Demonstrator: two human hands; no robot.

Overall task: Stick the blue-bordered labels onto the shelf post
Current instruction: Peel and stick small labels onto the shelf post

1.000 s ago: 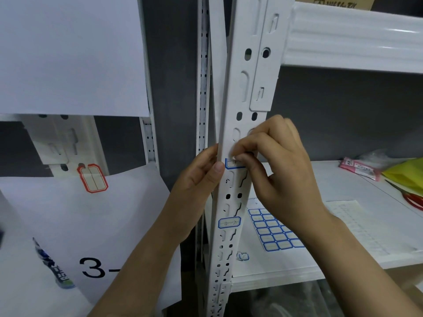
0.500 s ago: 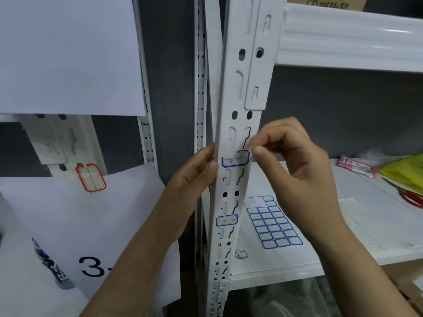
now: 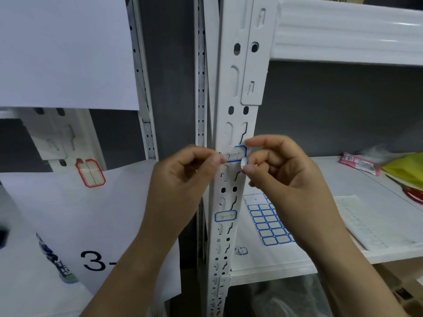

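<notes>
Head view: upper label [image 3: 234, 154] sits across the shelf post [image 3: 238, 88], the left hand [image 3: 183, 179] pinching its left end, likely anchoring it. The right hand [image 3: 281, 170] pinches a small white scrap [image 3: 244, 162] at the label's right corner, probably peeled backing.

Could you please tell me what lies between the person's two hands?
In the head view, the upper blue-bordered label lies there on the shelf post, between the left hand and the right hand, which pinches a small white scrap.

A single head-worn camera looks forward and slightly down, close to the post [image 3: 238, 120] at frame centre.
</notes>
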